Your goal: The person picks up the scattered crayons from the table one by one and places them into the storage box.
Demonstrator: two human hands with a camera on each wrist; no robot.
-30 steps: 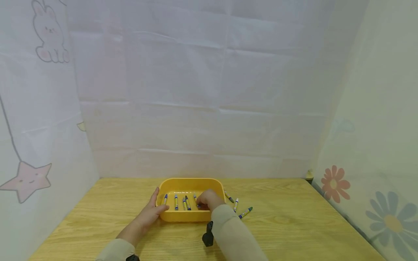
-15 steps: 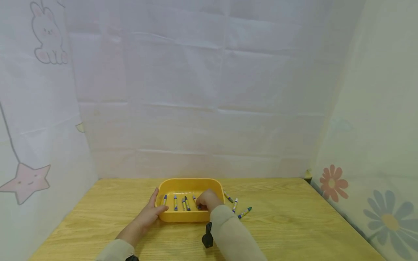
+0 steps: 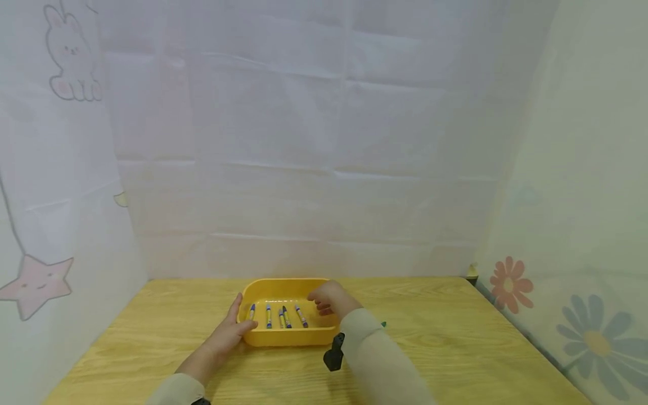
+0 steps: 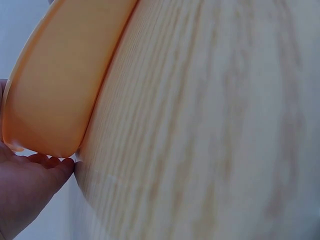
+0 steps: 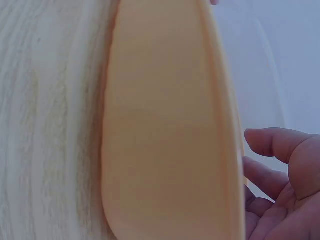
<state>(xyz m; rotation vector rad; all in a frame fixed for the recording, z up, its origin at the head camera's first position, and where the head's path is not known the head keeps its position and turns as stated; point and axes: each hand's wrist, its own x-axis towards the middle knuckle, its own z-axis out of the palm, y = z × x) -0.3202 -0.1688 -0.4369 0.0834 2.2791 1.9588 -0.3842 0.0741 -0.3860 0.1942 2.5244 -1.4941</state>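
Note:
A yellow plastic tray (image 3: 291,337) stands on the wooden table. My left hand (image 3: 226,336) grips its left end, with the thumb at the front corner and the fingers along the outer side. In the left wrist view, the fingertips touch the tray's corner near the tabletop. Several crayons in yellow wrappers lie apart inside, including a crayon (image 3: 269,316) pointing away from me and a slanted crayon (image 3: 301,316) at the right of the group. Above the tray's right end is my right hand (image 3: 334,298), fingers loosely bent, with nothing visible between them.
A green crayon tip (image 3: 383,324) shows on the table past my right sleeve, which hides what lies behind it. The wooden table (image 3: 455,349) extends to both sides. A pale hanging sheet (image 3: 283,197) stands behind its far edge.
My right hand has let go of the rightmost crayon in the tray and has risen up and to the right. My left hand keeps its hold on the tray.

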